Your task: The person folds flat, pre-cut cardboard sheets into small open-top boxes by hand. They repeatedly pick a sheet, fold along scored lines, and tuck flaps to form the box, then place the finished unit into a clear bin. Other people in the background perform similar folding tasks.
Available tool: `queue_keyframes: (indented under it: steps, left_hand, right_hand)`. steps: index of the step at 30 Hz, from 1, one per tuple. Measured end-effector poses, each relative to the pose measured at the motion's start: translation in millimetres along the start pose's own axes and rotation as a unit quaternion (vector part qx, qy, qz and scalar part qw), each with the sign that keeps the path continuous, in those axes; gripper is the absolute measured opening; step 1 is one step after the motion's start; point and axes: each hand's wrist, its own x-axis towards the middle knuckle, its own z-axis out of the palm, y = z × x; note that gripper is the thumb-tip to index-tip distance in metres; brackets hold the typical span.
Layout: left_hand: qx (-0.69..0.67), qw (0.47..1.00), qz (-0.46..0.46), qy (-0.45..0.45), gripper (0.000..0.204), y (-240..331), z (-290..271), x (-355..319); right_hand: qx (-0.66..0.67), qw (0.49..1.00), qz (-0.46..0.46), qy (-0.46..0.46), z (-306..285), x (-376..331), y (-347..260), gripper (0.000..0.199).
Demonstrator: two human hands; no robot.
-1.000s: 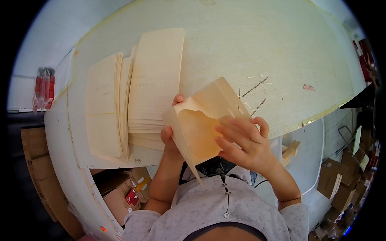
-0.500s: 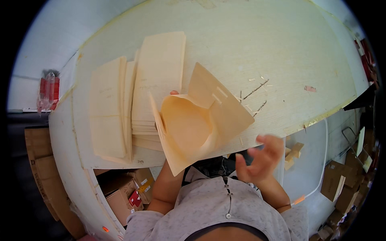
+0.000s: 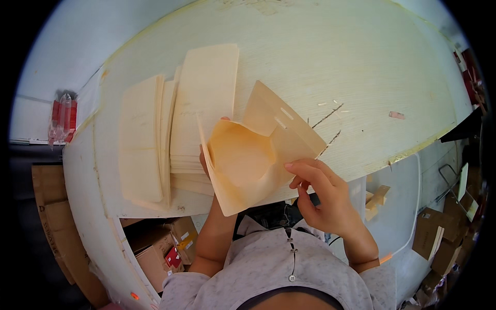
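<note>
A cream paper envelope [image 3: 243, 168] is spread open in front of me, its mouth gaping and its inside showing. A wide flap [image 3: 274, 116] with two short slots stands out at its far right. My left hand [image 3: 203, 161] is closed on the envelope's left side; most of that hand is hidden behind the paper. My right hand [image 3: 328, 199] is beside the envelope's right side, fingers bent and thumb apart. Its index fingertip lies at the paper; whether it touches cannot be told. Flat cream envelopes lie in a left stack [image 3: 139, 139] and a taller-reaching stack [image 3: 206, 93].
The pale table [image 3: 320, 57] carries thin paper scraps [image 3: 336, 102], dark scratches and a pinkish scrap [image 3: 397, 114]. Cardboard boxes [image 3: 155, 250] sit under the table at left, and more boxes [image 3: 439, 237] stand at the right. Folded cream pieces [image 3: 378, 196] lie beyond the table edge.
My right hand has moved left, up to the envelope's right side. The envelope's near corner has risen slightly; my left hand still grips it, with more fingers showing at the left edge.
</note>
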Motion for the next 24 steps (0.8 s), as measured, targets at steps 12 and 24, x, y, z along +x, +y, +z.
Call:
queue_keyframes:
  steps: [12,24]
  left_hand:
    - [-0.098,0.953,-0.28,-0.054,0.046,12,9,13]
    - [-0.043,0.931,-0.361,0.013,0.05,18,24,27]
  right_hand:
    - [-0.301,0.931,-0.018,-0.208,-12,16,0,0.047]
    - [-0.142,0.937,-0.1,-0.304,15,32,41,0.059]
